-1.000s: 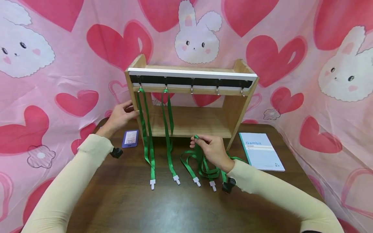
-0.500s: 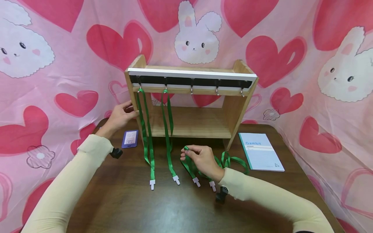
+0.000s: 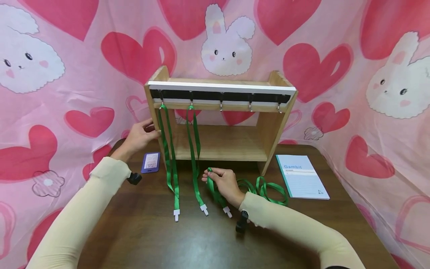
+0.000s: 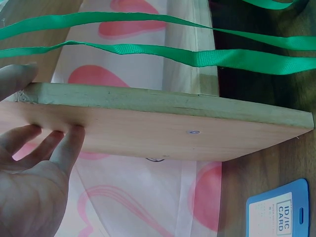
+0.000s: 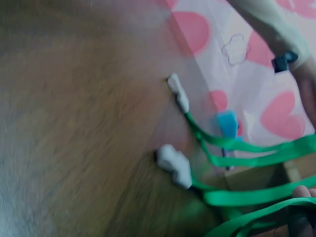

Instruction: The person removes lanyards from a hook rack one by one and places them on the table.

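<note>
Pinching a green lanyard (image 3: pixel 215 186) at its loop end, the right hand (image 3: pixel 226 183) sits on the table (image 3: pixel 201 243) just before the rack (image 3: pixel 221 112). The strap runs back toward the person, its white clip (image 3: pixel 227 212) nearest them. Free hooks (image 3: pixel 221 105) lie up and behind the grip. The left hand (image 3: pixel 139 135) braces the rack's left side, fingers flat against the wood, thumb round the front edge.

Left hand (image 3: pixel 139 135) reaches forward, arm outstretched, fingers (image 4: pixel 69 143) straight and spread, thumb opposed. Right hand (image 3: pixel 224 182) sits lower and nearer, its fingers curled in a pinch.
</note>
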{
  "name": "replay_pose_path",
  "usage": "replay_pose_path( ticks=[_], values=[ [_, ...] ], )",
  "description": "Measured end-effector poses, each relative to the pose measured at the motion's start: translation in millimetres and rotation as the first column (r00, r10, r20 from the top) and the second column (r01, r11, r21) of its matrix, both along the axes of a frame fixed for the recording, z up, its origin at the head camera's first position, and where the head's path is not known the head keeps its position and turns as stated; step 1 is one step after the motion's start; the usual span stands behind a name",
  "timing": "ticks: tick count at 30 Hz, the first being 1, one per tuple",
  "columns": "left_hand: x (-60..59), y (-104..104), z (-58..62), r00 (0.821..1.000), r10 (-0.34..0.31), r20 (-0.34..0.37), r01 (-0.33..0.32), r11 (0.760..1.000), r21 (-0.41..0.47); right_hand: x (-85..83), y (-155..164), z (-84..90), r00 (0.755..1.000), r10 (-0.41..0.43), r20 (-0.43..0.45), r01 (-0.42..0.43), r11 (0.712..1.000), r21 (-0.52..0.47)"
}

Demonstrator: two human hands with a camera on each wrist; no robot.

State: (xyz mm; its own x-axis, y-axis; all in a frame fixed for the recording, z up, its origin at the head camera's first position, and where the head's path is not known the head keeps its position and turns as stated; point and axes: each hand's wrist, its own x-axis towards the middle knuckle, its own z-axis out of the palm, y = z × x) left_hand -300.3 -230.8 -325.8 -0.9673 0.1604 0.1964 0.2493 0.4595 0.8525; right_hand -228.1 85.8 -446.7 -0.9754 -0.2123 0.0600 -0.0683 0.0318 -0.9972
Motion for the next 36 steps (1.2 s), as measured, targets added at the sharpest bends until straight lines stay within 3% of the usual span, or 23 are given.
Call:
replay_pose_path(
  ticks=[10,24,36],
  values=[
    [-2.4,-0.2,0.0,1.0,0.001,0.017,-0.001,1.0,-0.002,-15.8,0.4,-21.6,0.989,-0.143,-0.043,0.145,0.988,0.046],
    [-2.2,-0.9,-1.0,1.0,0.005,0.018,-0.005,1.0,-0.007,-17.3,2.0,-32.0,0.972,-0.235,-0.009,0.234,0.961,0.15],
    [-1.2,-1.8,-1.5,1.0,-0.011,0.011,0.011,1.0,0.004,-18.5,4.5,-35.0,0.965,-0.263,0.018,0.252,0.94,0.229]
  ],
)
